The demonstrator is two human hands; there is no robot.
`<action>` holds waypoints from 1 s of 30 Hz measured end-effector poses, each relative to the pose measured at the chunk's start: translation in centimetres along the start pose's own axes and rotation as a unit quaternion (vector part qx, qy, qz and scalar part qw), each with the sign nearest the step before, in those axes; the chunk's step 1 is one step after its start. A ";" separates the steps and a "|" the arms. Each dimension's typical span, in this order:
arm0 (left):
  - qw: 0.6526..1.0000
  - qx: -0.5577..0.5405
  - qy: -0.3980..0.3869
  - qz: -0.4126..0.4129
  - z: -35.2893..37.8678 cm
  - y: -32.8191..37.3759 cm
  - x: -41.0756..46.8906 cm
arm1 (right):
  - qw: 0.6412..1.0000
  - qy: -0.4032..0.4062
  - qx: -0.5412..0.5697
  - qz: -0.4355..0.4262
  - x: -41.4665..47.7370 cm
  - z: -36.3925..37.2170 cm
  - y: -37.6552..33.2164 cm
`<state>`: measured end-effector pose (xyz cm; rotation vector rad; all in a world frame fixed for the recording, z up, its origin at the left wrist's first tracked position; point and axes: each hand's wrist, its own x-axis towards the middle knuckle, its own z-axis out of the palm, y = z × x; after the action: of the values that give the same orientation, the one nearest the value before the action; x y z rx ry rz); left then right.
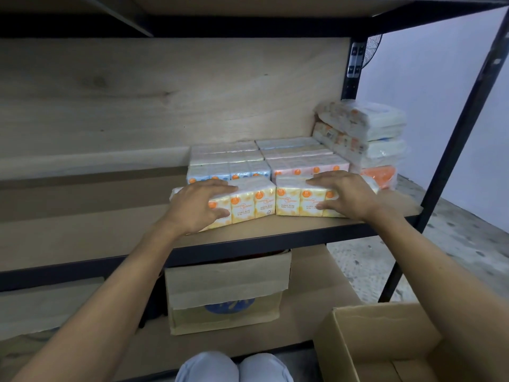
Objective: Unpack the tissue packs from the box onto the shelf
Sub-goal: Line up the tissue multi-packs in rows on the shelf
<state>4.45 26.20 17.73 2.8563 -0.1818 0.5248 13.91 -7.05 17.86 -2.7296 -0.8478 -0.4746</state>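
Two yellow tissue packs lie side by side at the front of the wooden shelf (96, 235). My left hand (197, 206) grips the left yellow pack (253, 202), fingers on top and thumb on its front face. My right hand (344, 195) grips the right yellow pack (292, 198) the same way. Behind them stand rows of blue packs (228, 170) and pink packs (305, 164). At the lower right is the open cardboard box (385, 334); what shows of its inside is bare.
A stack of wrapped tissue bundles (363, 139) stands at the shelf's right end by the black upright post (457, 139). A taped carton (225, 293) sits on the lower shelf. The shelf's left half is bare wood. My knees (234, 368) show at the bottom.
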 end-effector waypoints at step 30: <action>0.999 -0.020 0.031 0.034 1.6 -1.2 3.5 | 0.993 0.020 0.110 -0.045 3.2 1.5 3.6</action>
<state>8.44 26.71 17.36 2.7986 -0.2772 0.6162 18.86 -7.79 17.18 -2.4816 -0.9562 -0.4229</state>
